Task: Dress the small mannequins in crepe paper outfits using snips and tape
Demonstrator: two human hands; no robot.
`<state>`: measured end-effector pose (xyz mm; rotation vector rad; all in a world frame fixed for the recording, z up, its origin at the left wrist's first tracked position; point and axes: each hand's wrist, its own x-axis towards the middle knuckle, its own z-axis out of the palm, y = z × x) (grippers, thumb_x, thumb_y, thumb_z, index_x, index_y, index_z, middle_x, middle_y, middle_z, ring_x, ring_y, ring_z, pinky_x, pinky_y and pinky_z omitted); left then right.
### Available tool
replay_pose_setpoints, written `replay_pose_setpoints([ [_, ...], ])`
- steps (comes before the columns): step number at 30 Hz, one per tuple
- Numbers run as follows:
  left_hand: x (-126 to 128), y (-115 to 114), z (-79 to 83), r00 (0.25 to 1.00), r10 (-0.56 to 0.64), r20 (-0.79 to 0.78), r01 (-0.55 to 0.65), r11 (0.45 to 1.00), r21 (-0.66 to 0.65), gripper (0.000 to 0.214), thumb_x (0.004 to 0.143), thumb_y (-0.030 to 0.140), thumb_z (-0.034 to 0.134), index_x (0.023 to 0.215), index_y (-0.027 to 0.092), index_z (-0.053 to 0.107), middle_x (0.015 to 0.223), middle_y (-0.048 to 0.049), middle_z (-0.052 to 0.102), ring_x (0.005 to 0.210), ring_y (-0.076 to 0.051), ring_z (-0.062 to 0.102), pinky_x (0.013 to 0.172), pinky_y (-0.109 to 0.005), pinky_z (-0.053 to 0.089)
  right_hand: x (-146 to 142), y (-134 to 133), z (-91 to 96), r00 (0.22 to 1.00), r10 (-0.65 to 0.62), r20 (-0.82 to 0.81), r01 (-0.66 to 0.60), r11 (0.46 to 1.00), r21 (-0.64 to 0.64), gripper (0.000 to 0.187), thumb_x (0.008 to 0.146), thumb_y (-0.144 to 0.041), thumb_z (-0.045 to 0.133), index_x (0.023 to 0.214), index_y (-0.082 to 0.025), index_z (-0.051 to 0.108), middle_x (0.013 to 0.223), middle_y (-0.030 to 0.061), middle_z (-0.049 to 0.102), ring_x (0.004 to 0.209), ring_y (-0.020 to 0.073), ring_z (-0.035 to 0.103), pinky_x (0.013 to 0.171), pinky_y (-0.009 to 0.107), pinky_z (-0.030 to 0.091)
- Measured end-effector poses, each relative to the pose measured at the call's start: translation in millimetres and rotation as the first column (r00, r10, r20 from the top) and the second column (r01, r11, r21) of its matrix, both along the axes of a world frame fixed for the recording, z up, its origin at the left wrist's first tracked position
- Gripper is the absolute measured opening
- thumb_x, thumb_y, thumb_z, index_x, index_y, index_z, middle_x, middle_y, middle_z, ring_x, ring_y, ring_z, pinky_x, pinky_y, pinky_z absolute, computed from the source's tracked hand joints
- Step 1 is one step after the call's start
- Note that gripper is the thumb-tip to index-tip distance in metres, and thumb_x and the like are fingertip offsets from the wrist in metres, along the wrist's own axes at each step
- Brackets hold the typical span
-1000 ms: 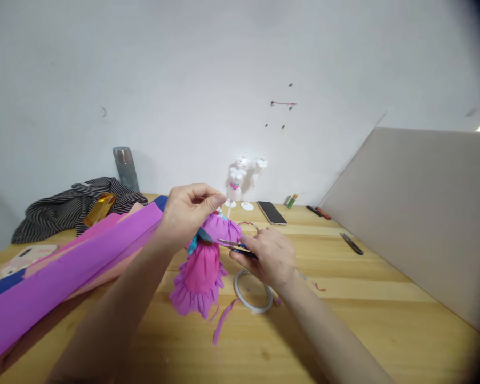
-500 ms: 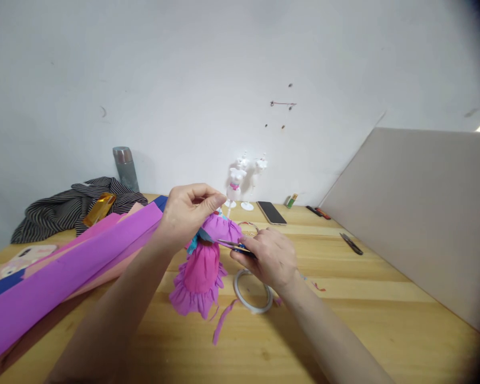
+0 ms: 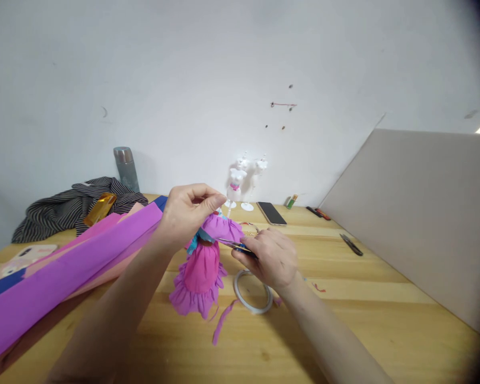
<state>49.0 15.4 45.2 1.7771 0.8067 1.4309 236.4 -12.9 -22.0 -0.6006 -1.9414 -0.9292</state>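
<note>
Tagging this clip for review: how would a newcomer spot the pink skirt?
Above the wooden table, find the left hand. Below it in the picture is the pink skirt, set apart from the narrow purple strip nearby by its flared shape and ruffled purple hem.

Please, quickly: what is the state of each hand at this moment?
Left hand: closed, holding the dress near its top.
Right hand: closed, holding the scissors by the handles.
</note>
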Motion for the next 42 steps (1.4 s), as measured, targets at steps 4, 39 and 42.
replay_pose_setpoints([
  [4,0,0,-1.1,1.000,-0.008,0.006,0.008,1.000,-0.003,0.019,0.074,0.027,0.070,0.062,0.013,0.067,0.055,0.0030,0.058,0.053,-0.007,0.047,0.051,-0.018,0.040,1,1,-0.8,1.000,0.007,-0.001,-0.007,1.000,0.005,0.023,0.098,-0.028,0.051,0.081,-0.016,0.059,0.051,-0.0023,0.051,0.050,0.0121,0.040,0.054,0.028,0.031],
  [39,-2,-2,-0.5,0.993,-0.097,0.066,0.098,0.995,-0.010,0.019,0.071,0.029,0.068,0.060,0.014,0.064,0.055,0.0027,0.057,0.053,-0.008,0.046,0.053,-0.021,0.039,-10,-9,12.4,0.995,-0.089,0.048,0.089,0.996,0.000,0.041,0.100,-0.035,0.045,0.067,-0.016,0.061,0.049,-0.0012,0.047,0.050,0.0123,0.041,0.053,0.027,0.030],
  [42,-2,-2,-0.7,0.994,-0.088,0.059,0.089,0.996,-0.020,0.019,0.071,0.029,0.068,0.060,0.014,0.065,0.056,0.0026,0.057,0.054,-0.008,0.046,0.053,-0.021,0.039,-10,-12,11.6,0.995,-0.094,0.033,0.094,0.996,0.002,0.039,0.099,-0.033,0.046,0.068,-0.015,0.061,0.049,-0.0013,0.047,0.050,0.0123,0.041,0.052,0.027,0.031],
])
